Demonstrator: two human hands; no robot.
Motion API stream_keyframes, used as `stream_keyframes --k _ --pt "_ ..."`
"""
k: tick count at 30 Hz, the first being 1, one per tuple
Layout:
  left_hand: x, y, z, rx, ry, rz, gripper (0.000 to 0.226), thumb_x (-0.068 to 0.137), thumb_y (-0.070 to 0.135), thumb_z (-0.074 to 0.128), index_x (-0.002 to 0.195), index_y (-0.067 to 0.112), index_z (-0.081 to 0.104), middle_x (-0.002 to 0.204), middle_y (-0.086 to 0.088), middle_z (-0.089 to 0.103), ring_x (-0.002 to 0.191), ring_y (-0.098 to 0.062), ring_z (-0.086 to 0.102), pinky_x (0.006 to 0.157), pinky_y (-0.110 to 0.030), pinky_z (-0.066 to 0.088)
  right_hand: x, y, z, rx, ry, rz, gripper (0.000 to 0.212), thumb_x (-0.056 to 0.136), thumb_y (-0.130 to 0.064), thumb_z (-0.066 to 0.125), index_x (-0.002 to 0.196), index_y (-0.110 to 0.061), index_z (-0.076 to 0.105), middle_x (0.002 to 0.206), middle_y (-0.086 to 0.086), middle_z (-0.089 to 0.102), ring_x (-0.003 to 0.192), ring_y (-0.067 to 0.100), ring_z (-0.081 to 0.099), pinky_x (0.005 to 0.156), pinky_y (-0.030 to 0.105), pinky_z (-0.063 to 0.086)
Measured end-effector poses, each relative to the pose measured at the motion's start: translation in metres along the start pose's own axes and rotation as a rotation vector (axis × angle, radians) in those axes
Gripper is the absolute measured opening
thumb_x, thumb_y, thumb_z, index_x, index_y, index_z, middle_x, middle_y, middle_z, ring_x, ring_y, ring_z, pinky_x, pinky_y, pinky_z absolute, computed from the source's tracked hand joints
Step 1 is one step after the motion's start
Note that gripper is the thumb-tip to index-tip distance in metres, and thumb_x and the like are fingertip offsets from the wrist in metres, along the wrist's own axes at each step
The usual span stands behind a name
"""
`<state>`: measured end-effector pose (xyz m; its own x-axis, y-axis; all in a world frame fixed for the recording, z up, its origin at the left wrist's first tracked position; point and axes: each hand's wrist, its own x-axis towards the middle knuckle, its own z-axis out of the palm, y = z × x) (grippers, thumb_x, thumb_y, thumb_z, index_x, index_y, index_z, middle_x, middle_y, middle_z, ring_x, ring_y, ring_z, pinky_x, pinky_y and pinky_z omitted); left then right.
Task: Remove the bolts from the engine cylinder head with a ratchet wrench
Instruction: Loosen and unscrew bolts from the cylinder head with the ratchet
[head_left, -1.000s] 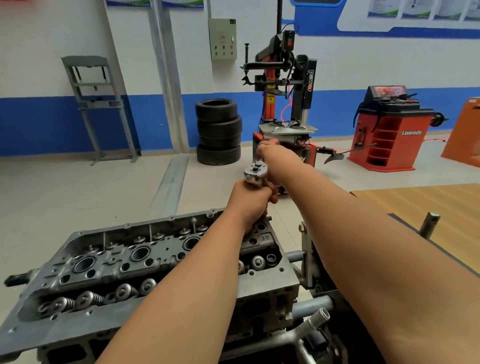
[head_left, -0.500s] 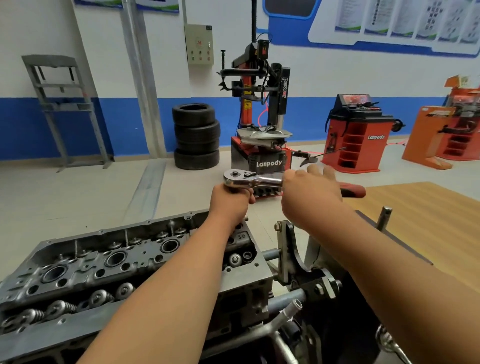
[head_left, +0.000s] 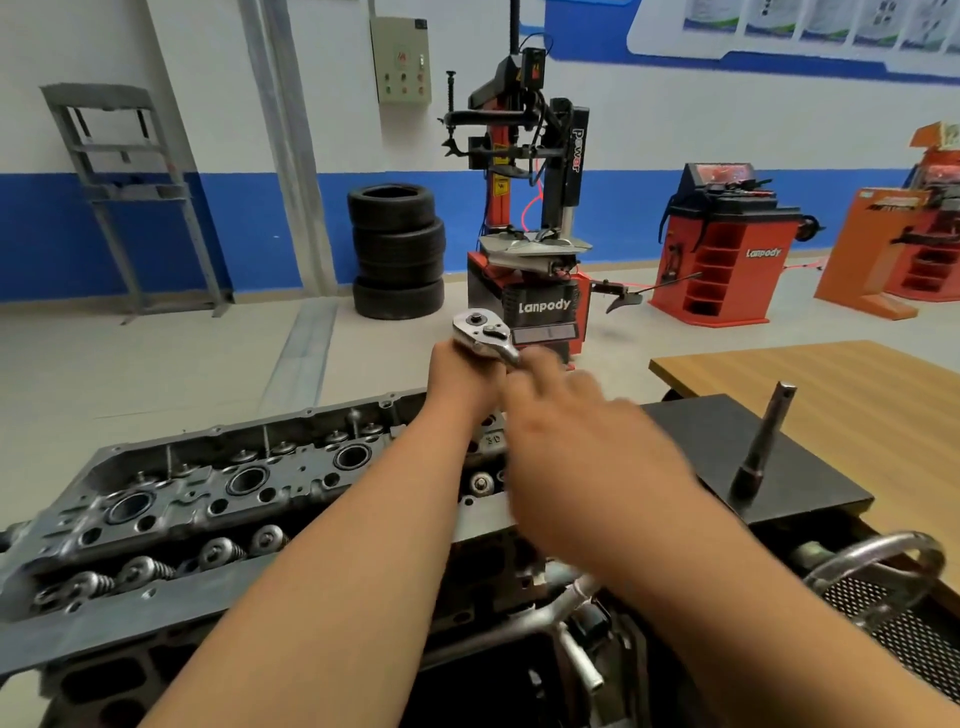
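- The engine cylinder head (head_left: 208, 499) lay nearest: long, grey cast metal, its top open, with round dark wells down the middle and coil springs along the near edge.
- The right hand (head_left: 587, 452) was over its right end, blurred; I could not tell whether it gripped anything.
- Just beyond, the left hand (head_left: 465, 379) was wrapped round the ratchet wrench (head_left: 483, 335) under its shiny chrome head, above the casting's far right corner.
- A wooden tabletop (head_left: 831, 395) stood to the right.
- Black tyres (head_left: 397, 249) were stacked by the far wall.
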<state>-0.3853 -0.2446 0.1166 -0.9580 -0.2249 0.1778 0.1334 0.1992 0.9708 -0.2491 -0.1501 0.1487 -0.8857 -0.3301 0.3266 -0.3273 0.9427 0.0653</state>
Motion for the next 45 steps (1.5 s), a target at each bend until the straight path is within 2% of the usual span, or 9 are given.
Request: stream_keyframes --k 4,6,10,17,26,34,38,41,45 --pt "-0.006 0.003 -0.001 -0.046 -0.037 -0.007 0.030 0.089 0.000 0.045 0.069 0.013 0.063 0.059 0.004 0.064 0.035 0.005 0.049 0.032 -0.012 0.033 0.036 0.069 0.014 -0.009 0.152 0.243 0.059 0.083 -0.011 0.046 0.137 -0.022 0.023 0.146 0.005 0.027 0.098 0.024 0.049 0.073 0.039 0.041" --pt "-0.006 0.004 -0.003 -0.068 -0.050 -0.016 0.030 0.088 0.000 0.046 0.066 0.014 0.062 0.056 0.006 0.065 0.036 0.005 0.049 0.032 -0.012 0.034 0.070 0.092 0.026 -0.119 0.133 0.254 0.056 0.083 -0.015 0.049 0.136 -0.019 0.032 0.135 0.007 0.041 0.112 0.027 0.042 0.093 0.044 0.036" --pt "-0.003 0.003 -0.004 -0.097 -0.062 -0.009 0.028 0.084 -0.001 0.048 0.066 0.015 0.063 0.054 0.008 0.065 0.038 0.005 0.050 0.043 -0.016 0.044 0.144 0.102 0.044 0.002 0.022 0.311 0.058 0.082 -0.021 0.055 0.136 -0.015 0.035 0.138 0.012 0.037 0.126 0.033 0.032 0.108 0.050 0.026" --pt "0.003 -0.002 -0.005 -0.159 -0.121 -0.035 0.029 0.077 -0.004 0.046 0.075 0.012 0.070 0.080 -0.006 0.072 0.045 -0.009 0.042 0.047 -0.023 0.040 0.204 0.081 0.064 0.217 -0.042 0.252 0.061 0.083 -0.018 0.062 0.138 -0.020 0.034 0.147 0.005 0.030 0.137 0.029 0.020 0.108 0.052 0.024" --pt "0.008 -0.003 -0.005 -0.066 -0.179 0.008 0.036 0.083 -0.002 0.045 0.081 0.025 0.069 0.094 -0.002 0.072 0.044 -0.005 0.044 0.046 -0.019 0.038 0.133 0.098 0.036 -0.203 -0.051 0.279 0.048 0.085 -0.022 0.054 0.131 -0.019 0.040 0.132 0.008 0.046 0.126 0.035 0.034 0.107 0.055 0.023" --pt "0.010 -0.007 0.004 0.085 -0.045 0.002 0.030 0.087 0.000 0.039 0.074 0.012 0.063 0.051 0.013 0.064 0.041 0.005 0.050 0.045 -0.018 0.035 0.025 0.048 -0.003 -0.132 -0.066 0.185 0.037 0.092 -0.036 0.047 0.121 -0.017 0.036 0.105 0.005 0.047 0.088 0.023 0.041 0.068 0.033 0.033" --pt "0.008 -0.006 0.006 0.208 0.029 0.126 0.020 0.091 0.000 0.044 0.098 0.001 0.063 0.094 -0.012 0.069 0.092 -0.026 0.064 0.079 -0.028 0.050 -0.007 0.021 -0.005 -0.133 0.016 0.033 0.057 0.092 -0.047 0.043 0.134 -0.013 0.024 0.106 0.004 0.046 0.078 0.020 0.033 0.052 0.028 0.024" --pt "0.004 -0.006 0.004 0.111 0.122 0.224 0.022 0.085 0.000 0.054 0.106 0.000 0.060 0.093 -0.008 0.065 0.073 -0.016 0.058 0.059 -0.013 0.044 0.002 0.030 -0.002 -0.112 0.035 0.060 0.037 0.093 -0.037 0.045 0.122 -0.018 0.033 0.089 0.001 0.041 0.071 0.020 0.037 0.046 0.028 0.019" --pt "0.006 -0.001 0.004 0.095 -0.009 0.044 0.018 0.090 0.017 0.054 0.103 0.012 0.065 0.075 0.003 0.063 0.054 -0.009 0.045 0.049 -0.019 0.036 0.048 0.070 0.007 -0.096 0.037 0.194 0.006 0.089 -0.021 0.044 0.095 -0.023 0.043 0.070 -0.004 0.042 0.059 0.014 0.042 0.046 0.027 0.028"
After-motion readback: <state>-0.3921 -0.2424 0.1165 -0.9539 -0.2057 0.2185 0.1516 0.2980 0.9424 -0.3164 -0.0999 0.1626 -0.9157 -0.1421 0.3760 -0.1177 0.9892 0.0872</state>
